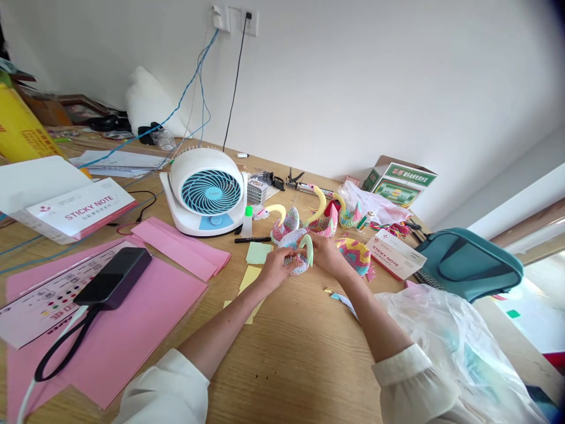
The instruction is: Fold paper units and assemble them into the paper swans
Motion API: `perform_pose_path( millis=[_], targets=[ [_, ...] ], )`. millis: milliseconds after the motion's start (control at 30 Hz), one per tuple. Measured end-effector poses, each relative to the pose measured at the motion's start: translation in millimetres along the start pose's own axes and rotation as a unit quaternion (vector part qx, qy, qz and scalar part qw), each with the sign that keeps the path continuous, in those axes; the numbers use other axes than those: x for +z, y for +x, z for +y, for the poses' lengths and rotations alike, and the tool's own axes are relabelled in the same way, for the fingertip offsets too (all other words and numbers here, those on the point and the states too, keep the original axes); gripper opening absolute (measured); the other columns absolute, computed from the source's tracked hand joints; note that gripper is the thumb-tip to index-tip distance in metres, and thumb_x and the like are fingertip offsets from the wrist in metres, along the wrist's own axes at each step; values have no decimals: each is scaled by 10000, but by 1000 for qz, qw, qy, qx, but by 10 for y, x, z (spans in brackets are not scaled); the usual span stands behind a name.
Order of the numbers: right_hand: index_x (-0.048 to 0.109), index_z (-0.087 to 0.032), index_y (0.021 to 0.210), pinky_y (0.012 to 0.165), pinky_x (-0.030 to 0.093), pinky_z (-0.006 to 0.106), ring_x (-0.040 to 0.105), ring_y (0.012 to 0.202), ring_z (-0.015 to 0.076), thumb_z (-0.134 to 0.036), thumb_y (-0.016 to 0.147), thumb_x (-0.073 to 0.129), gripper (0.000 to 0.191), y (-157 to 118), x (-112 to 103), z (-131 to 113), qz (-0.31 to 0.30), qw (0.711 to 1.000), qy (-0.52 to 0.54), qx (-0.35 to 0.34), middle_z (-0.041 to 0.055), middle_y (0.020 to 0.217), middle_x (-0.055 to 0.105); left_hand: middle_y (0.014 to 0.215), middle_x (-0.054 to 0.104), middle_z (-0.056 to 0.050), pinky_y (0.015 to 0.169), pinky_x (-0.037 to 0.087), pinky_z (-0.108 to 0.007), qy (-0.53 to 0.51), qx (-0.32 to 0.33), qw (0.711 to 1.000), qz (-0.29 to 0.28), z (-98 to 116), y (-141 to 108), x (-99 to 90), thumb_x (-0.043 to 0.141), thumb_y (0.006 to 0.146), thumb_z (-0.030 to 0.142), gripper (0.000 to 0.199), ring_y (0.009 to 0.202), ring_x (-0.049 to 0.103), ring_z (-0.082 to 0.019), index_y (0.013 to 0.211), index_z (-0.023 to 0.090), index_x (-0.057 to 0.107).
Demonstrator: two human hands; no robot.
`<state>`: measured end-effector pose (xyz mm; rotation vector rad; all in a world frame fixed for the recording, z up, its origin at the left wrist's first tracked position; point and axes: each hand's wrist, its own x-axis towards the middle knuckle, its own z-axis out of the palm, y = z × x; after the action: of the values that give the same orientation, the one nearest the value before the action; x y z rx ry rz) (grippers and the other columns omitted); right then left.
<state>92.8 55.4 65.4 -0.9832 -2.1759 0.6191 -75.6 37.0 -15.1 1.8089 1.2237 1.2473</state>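
Observation:
Both my hands are on a small folded-paper swan [292, 238] with a pale, multicoloured body and a light green curved neck [306, 247]. My left hand [279, 266] grips its body from the near left side. From the right, my right hand [327, 253] has its fingers closed at the green neck; the fingertips are partly hidden. Just behind stand several finished-looking paper swans with yellow necks, among them a pink one [327, 222] and a grey-pink one [288, 224]. To the right of my right hand lies a colourful woven-looking paper piece [355, 254].
Green sticky notes [259, 252] and yellow sticky notes [248, 280] lie left of my hands, near a green-capped bottle [247, 221] and a white fan [207, 191]. Pink paper [145, 318] bears a black device [115, 278]. A plastic bag [445, 335] sits on the right.

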Motion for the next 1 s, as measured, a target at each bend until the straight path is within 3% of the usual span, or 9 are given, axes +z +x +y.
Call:
perform_pose_path(
  millis=[167,300,433,533,700,1000],
  targets=[
    [685,-150,869,694,518,286,628,706,166,-219,805,645,102,2,-11,-44,-5,1000,2,2,21,739,672,960,763,-61,835,509,-327,-1,1,1000,-1,0,8,0,695,792,193,138,923,690,-226,919,173,746],
    [684,-173,1008,776,550,326,673,807,188,-270,820,667,212,-25,-42,-61,6,999,29,15,47,895,715,937,755,-65,856,509,-352,-1,6,1000,10,5,16,-21,728,758,208,113,906,682,-234,868,182,739],
    [673,-200,1085,822,561,336,689,899,196,-266,841,647,254,-41,-76,-78,46,998,34,1,70,1038,708,984,741,-68,872,516,-348,-16,17,999,23,76,30,-50,762,724,219,287,927,676,-231,1005,181,716],
    [694,-205,1023,823,566,338,696,886,194,-270,861,630,186,-26,-83,-111,48,999,19,-13,61,999,722,1044,745,-67,860,533,-317,-67,21,997,21,172,53,-50,699,792,236,322,957,694,-214,1110,185,685],
    [702,-197,984,787,568,333,695,843,195,-299,873,622,170,-21,-73,-145,63,998,1,-14,57,939,731,903,773,-37,784,554,-296,-130,17,991,16,281,71,-24,632,843,240,168,864,724,-205,972,177,718],
    [700,-208,996,788,560,330,692,843,195,-286,876,622,163,-62,-27,-98,76,997,-4,-30,56,949,723,900,773,-57,737,559,-277,-156,9,987,31,291,59,1,630,834,248,172,854,726,-212,958,165,716]
  ],
)
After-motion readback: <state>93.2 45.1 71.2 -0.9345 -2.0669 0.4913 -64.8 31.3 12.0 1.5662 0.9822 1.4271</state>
